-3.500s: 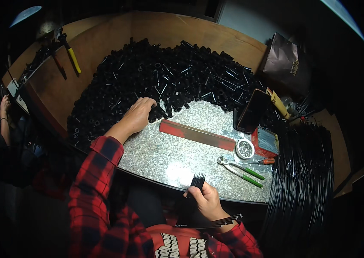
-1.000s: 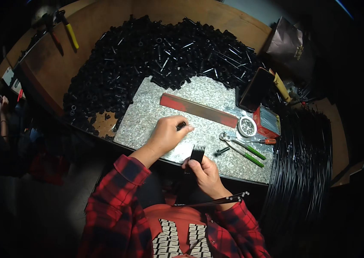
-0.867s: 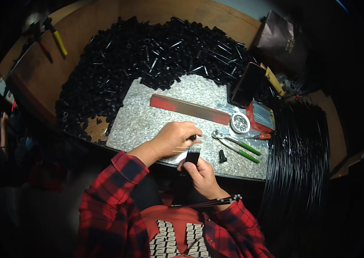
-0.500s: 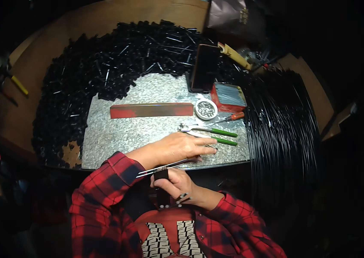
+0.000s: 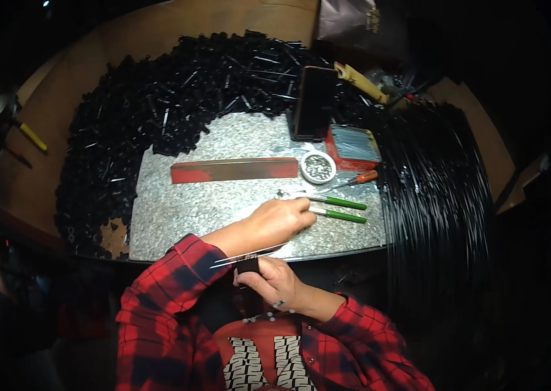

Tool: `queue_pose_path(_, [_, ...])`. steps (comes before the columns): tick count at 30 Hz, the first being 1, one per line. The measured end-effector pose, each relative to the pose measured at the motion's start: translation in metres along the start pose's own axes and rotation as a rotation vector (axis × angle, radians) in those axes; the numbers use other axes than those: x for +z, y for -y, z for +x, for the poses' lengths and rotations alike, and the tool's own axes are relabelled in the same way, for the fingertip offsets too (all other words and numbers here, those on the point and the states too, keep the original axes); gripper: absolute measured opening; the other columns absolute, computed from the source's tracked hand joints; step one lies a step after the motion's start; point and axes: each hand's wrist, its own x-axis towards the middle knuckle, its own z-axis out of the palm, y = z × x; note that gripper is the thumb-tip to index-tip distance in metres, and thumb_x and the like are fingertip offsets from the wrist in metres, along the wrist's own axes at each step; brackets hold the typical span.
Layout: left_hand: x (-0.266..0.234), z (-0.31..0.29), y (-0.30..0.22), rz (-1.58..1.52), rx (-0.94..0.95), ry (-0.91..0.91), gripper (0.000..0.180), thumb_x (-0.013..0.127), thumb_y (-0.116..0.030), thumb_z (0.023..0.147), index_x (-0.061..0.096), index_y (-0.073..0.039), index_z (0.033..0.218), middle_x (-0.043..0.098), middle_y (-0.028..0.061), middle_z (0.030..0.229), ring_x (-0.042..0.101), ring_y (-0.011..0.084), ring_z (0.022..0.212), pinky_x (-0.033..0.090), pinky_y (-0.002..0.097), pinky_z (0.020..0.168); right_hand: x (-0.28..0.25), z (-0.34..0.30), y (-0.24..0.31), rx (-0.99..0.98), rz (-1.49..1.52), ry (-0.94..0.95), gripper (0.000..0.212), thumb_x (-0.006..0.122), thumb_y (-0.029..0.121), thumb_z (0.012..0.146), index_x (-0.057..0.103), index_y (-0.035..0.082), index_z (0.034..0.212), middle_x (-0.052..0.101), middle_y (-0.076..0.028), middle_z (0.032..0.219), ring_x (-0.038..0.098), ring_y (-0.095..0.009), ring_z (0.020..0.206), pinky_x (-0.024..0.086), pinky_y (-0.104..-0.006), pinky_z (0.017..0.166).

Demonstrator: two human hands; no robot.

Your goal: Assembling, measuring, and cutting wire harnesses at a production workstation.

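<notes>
Right hand gripped black bundle; left hand at the pliers

Right hand point(image 5: 276, 281): below the slab's near edge, thumb pressed down on the bundle point(image 5: 248, 266), which was pinched between thumb and fingers. Bundle stood roughly upright, its top end just below the left wrist. Pale ends of thin rods point(image 5: 269, 316) showed below this hand; where they were held could not be told.

Left hand point(image 5: 280, 220): over the slab point(image 5: 158, 225), fingers curled, back of hand toward the camera. Whether it pinched anything could not be told. It overlapped part of the pliers point(image 5: 342, 203); contact not certain. Two or so pale wires point(image 5: 223, 262) ran slantwise across the bundle's top and over the left cuff.

Pliers: lying on the slab, green handles pointing right. Screwdriver point(image 5: 367, 176) just behind, orange handle to the right. White cup point(image 5: 318, 182) of small shiny bits, beside the right end of the red-and-brown bar point(image 5: 236, 171). Red box point(image 5: 353, 163) of thin grey pieces behind the cup. Phone point(image 5: 315, 103) propped upright, left of the box.

Pile point(image 5: 151, 91) of small black parts curved around the slab's left and back. Long black strands point(image 5: 438, 189) hung at right.
</notes>
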Motion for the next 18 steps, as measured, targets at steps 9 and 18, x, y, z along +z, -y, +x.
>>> queue_pose_path(9, [-0.065,-0.108,0.012,-1.377,-0.781,-0.781,0.025,0.056,-0.001,0.087,0.058,0.007,0.111,0.065,0.0143,0.103,0.064,0.0123,0.085,0.048,0.0186,0.069,0.01,0.018,-0.007,0.293,0.17,-0.041,0.017,0.053,0.011,0.094,0.06,-0.001,0.085,0.064,-0.005,0.077,0.058,-0.011,0.072,0.046,-0.026,0.068])
queue_pose_path(18, [-0.039,-0.172,-0.013,-1.312,-0.669,-0.987,0.038,0.058,0.002,0.089,0.049,0.008,0.125,0.058,0.0149,0.116,0.062,0.0219,0.107,0.049,0.0237,0.085,0.02,0.019,-0.014,0.393,0.319,-0.018,0.018,0.053,0.017,0.097,0.06,0.001,0.091,0.066,-0.006,0.083,0.06,-0.011,0.077,0.048,-0.0247,0.073])
